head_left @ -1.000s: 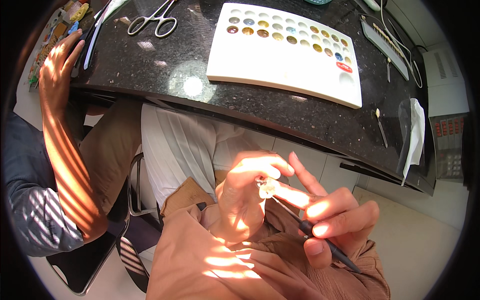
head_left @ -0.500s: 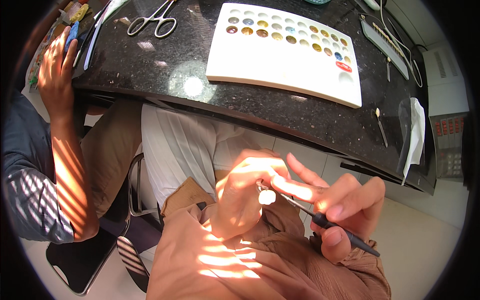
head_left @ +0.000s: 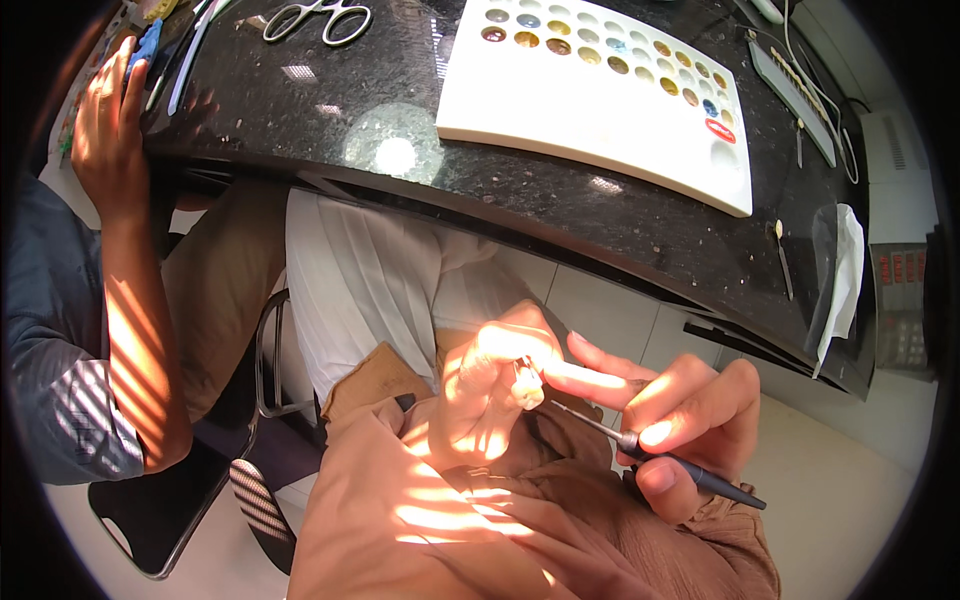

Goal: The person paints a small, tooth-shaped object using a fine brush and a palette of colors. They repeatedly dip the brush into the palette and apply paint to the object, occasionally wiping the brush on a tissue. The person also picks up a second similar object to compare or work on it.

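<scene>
My left hand [head_left: 478, 392], fingers curled, holds a small tooth-shaped crown [head_left: 528, 392] in front of my lap; a small metal piece shows at its upper end. My right hand [head_left: 705, 405] grips a slim dark-handled tool [head_left: 700, 477] between thumb and fingers. Its thin metal shaft points left at the crown, with the tip close beside it; whether they touch I cannot tell. The outstretched right index finger reaches the left fingers. Beyond my hands, on the dark table, lies a white palette [head_left: 570, 115] with rows of wells holding yellow, brown and blue pastes.
A co-worker's hand [head_left: 105, 125] rests at the table's left end. Near it lie scissor-handled forceps [head_left: 345, 27]. To the right are a tooth shade guide [head_left: 795, 85], a loose shade tab [head_left: 784, 262] and a white wrapper [head_left: 842, 290]. A black chair [head_left: 150, 510] stands lower left.
The crown has turned slightly in my left fingers and sits a little further left. The tool tip now shows just right of it. The table scene has shifted up and right in view.
</scene>
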{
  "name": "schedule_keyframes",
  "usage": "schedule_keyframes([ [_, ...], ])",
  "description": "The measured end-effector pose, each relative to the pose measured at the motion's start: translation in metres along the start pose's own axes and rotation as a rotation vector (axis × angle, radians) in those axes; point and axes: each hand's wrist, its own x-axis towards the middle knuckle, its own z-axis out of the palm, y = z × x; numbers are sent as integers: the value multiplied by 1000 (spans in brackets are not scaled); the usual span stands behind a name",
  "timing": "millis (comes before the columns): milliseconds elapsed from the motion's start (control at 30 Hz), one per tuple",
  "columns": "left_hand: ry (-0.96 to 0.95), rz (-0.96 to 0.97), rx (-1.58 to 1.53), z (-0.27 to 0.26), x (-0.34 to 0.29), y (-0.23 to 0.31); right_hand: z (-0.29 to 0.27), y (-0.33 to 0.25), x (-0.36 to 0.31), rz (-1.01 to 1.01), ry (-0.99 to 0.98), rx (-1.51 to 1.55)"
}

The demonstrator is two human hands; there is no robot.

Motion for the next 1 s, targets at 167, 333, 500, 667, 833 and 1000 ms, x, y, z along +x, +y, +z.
schedule_keyframes([
  [167,35,133,26,-51,54,89,-10,4,8,-20,-226,-209],
  [333,3,165,45,-78,86,147,-10,3,10,-36,-256,-255],
  [500,60,96,85,-56,49,94,5,6,0,-66,35,-116],
  [667,99,-50,92,-30,-3,26,2,6,2,-72,4,-150],
  [833,91,-221,70,-10,-40,-30,-4,3,6,-55,-91,-211],
  [1000,64,-328,43,2,-63,-64,-5,1,5,-50,-85,-204],
])
